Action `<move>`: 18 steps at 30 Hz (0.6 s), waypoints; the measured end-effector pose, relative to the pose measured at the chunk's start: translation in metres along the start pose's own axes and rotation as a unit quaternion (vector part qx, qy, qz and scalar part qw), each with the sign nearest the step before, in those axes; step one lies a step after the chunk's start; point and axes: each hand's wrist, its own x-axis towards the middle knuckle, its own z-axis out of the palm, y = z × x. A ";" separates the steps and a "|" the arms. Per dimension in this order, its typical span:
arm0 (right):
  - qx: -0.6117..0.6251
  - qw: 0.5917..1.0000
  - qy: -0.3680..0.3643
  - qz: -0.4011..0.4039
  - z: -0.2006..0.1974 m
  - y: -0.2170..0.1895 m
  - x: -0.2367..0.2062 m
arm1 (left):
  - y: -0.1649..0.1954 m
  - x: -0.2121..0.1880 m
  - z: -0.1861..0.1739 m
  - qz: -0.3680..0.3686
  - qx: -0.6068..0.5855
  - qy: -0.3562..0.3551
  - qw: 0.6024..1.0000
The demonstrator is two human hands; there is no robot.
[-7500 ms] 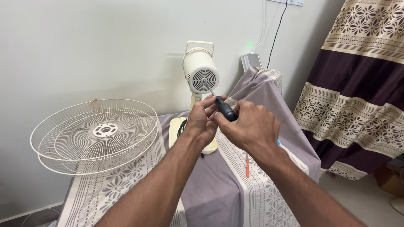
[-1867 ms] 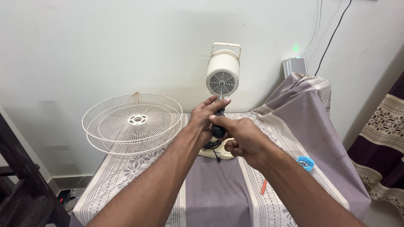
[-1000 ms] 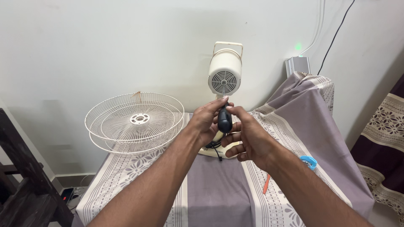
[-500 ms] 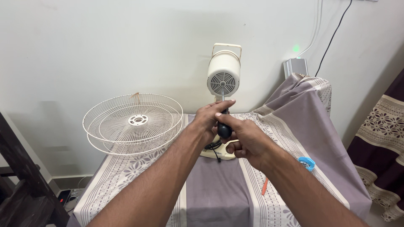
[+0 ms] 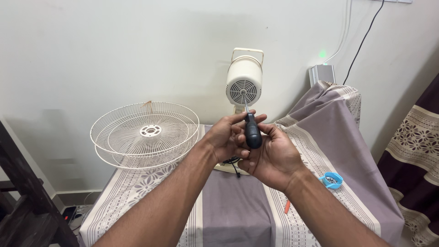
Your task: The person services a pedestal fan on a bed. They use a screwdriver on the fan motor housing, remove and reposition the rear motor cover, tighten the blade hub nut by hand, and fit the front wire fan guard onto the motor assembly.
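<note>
A black-handled screwdriver [image 5: 252, 131] is held upright in front of me, its metal shaft pointing up toward the cream fan motor housing [image 5: 244, 83] that stands against the wall. My left hand [image 5: 225, 136] pinches the handle from the left. My right hand [image 5: 270, 155] cups it from below and the right. The fan's base [image 5: 225, 167] is mostly hidden behind my hands, with a black cord showing under them.
Two stacked white wire fan grilles [image 5: 144, 133] lie on the left of the cloth-covered table [image 5: 233, 210]. A small blue ring-shaped dish [image 5: 331, 180] and an orange stick [image 5: 287, 206] lie on the right. A grey box [image 5: 322, 74] with a green light stands on a draped stand. A dark wooden frame [image 5: 27, 196] is at lower left.
Both hands stay on the screwdriver. Over the last second they shifted slightly, and the shaft now points up at the motor housing's centre. Since the oldest frame my view has swung left.
</note>
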 end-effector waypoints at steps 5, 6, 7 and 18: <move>-0.229 0.966 0.110 0.048 0.015 -0.009 -0.005 | -0.002 0.005 -0.005 0.027 0.009 0.096 0.995; -0.289 0.946 0.135 0.055 0.019 -0.011 -0.006 | -0.003 0.008 -0.005 0.033 -0.003 0.124 0.992; -0.327 0.928 0.166 0.062 0.023 -0.011 -0.007 | -0.005 0.010 -0.005 0.040 -0.003 0.135 0.990; -0.422 0.871 0.244 0.060 0.037 -0.010 -0.007 | -0.008 0.019 -0.002 0.073 0.055 0.245 0.965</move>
